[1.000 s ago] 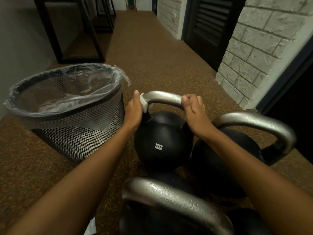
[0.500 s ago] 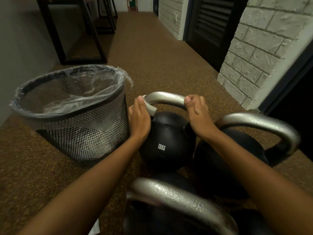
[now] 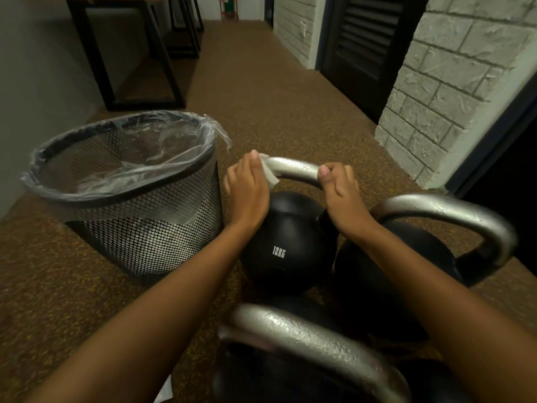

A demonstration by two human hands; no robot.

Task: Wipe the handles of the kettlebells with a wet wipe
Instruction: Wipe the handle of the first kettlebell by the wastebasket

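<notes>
Floor [image 3: 261, 91]: brown, speckled, running as a corridor toward 12 o'clock; lighting dim. At 10 o'clock a plain grey wall [image 3: 35, 82], with black metal-framed tables [image 3: 94, 59] standing along it, a wooden top edge showing on the nearest. At 2 o'clock a white-painted brick pillar [image 3: 453, 82]; a dark louvred door [image 3: 369, 39] beyond it at 1 o'clock, then more white brick wall [image 3: 293, 27].

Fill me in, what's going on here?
A person is cleaning the 12KG kettlebell. The left hand holds a wipe against the left bend of its handle; the right hand grips the handle's right side. The right kettlebell and the near kettlebell have no hand on them. A lined bin stands to the left.
</notes>
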